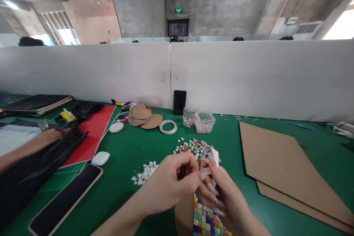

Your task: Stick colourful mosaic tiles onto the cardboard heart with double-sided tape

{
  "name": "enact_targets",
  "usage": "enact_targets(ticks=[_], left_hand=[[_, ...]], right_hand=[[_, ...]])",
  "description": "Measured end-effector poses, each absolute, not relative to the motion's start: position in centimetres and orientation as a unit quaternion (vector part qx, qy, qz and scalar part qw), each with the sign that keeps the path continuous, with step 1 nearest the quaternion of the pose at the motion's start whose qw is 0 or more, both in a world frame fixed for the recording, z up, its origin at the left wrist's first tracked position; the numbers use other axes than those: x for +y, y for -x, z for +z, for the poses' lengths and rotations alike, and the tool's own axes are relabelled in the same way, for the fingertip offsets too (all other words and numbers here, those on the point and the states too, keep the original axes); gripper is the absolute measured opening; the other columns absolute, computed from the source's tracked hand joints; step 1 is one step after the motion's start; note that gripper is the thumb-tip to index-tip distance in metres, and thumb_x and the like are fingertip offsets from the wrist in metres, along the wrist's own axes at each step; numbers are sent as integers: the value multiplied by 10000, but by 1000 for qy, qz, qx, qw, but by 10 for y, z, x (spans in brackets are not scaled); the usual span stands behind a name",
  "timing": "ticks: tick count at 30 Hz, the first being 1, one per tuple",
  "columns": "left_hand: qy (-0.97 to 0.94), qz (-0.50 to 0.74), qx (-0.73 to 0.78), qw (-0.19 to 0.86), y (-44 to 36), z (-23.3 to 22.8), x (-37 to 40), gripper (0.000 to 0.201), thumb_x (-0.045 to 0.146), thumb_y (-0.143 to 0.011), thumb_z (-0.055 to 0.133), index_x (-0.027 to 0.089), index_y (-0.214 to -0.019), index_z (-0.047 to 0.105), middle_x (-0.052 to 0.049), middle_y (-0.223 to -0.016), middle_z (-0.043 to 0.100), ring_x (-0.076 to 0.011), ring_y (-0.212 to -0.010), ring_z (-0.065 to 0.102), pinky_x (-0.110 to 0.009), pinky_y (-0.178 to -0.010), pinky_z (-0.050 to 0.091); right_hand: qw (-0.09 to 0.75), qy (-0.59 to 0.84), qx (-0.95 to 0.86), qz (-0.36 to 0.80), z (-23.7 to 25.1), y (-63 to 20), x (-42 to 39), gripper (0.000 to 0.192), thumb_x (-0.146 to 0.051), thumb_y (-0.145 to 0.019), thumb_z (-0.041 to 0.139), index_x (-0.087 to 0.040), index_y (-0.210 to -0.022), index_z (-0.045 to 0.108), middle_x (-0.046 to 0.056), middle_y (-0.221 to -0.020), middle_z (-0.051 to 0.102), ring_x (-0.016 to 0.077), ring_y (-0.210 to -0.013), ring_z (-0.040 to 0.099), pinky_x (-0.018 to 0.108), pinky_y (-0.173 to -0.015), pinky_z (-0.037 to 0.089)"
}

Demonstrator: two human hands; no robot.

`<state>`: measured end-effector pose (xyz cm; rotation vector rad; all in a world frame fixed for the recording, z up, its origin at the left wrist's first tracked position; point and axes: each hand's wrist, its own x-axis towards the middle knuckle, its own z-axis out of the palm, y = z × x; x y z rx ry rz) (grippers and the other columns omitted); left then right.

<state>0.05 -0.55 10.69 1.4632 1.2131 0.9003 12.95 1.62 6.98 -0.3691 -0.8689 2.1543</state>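
A cardboard piece covered with a grid of coloured tiles [207, 221] lies nearest the camera at 6 o'clock, partly under the wrists. Just above it the left hand [171, 184] and right hand [221, 195] meet over the green table [129, 151]: the right hand's fingers curl around a small roll of white tape [214, 155], and the left thumb and forefinger pinch shut at the tape's edge, long nails touching it. At 12 o'clock from the hands lies a scatter of loose coloured tiles [193, 146], and at 9 o'clock a small heap of white tiles [145, 172]. Farther off at 12 o'clock stand a clear jar [189, 117] and a clear box [204, 121], with a white tape ring [168, 127] to their left. Brown cardboard sheets [279, 162] lie at 3 o'clock. At 9 o'clock another person's hand [47, 137] rests near a red sheet [94, 132], with a white mouse [100, 158] nearby.
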Motion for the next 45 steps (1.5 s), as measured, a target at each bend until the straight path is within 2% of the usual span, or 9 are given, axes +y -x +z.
enact_targets(ticks=[6, 11, 17, 23, 29, 40, 45], left_hand=[[-592, 394, 510, 484, -5, 104, -6, 289, 333, -802, 515, 174, -602, 381, 75, -542, 333, -57, -492, 283, -182, -441, 239], [-559, 374, 482, 562, -2, 106, -5, 336, 419, -860, 411, 178, -627, 397, 79, -489, 377, -40, -400, 291, -180, -397, 229], [-563, 374, 480, 559, 1, 105, -3, 241, 335, -764, 583, 170, -661, 441, 76, -544, 390, -45, -462, 298, -182, -428, 224], [-554, 370, 489, 563, 0, 103, -3, 211, 279, -759, 575, 174, -655, 425, 84, -531, 375, -43, -454, 289, -183, -423, 212], [-530, 370, 490, 585, 0, 103, -4, 192, 264, -758, 566, 178, -661, 425, 92, -509, 394, -31, -406, 295, -178, -395, 200], [-525, 404, 466, 588, -3, 106, -4, 271, 314, -754, 612, 174, -639, 410, 93, -494, 379, -32, -418, 300, -157, -391, 221], [-492, 426, 477, 590, -3, 102, 0, 422, 485, -867, 350, 179, -578, 384, 88, -401, 301, -49, -362, 238, -180, -362, 190]], right_hand=[[408, 132, -306, 850, 68, -126, 14, 413, -475, -760, 589, -186, -557, 374, -112, -408, 261, 15, -334, 131, 132, -315, 149], [403, 135, -321, 846, 68, -127, 13, 430, -485, -784, 552, -181, -544, 366, -110, -401, 251, 9, -326, 129, 130, -316, 140], [404, 132, -331, 843, 66, -128, 14, 408, -479, -792, 542, -188, -568, 364, -117, -387, 248, 10, -315, 123, 135, -319, 131], [407, 155, -332, 837, 67, -129, 12, 405, -489, -796, 536, -189, -579, 372, -114, -393, 261, 14, -326, 132, 133, -324, 140], [407, 161, -367, 821, 67, -124, 15, 485, -592, -729, 545, -204, -539, 324, -123, -350, 245, 10, -285, 117, 141, -283, 136], [411, 159, -348, 827, 67, -124, 13, 464, -554, -757, 546, -189, -536, 363, -114, -347, 283, 3, -279, 141, 121, -279, 148], [412, 141, -365, 823, 61, -121, 14, 380, -475, -807, 535, -183, -596, 411, -101, -400, 352, 5, -290, 187, 122, -292, 170]])
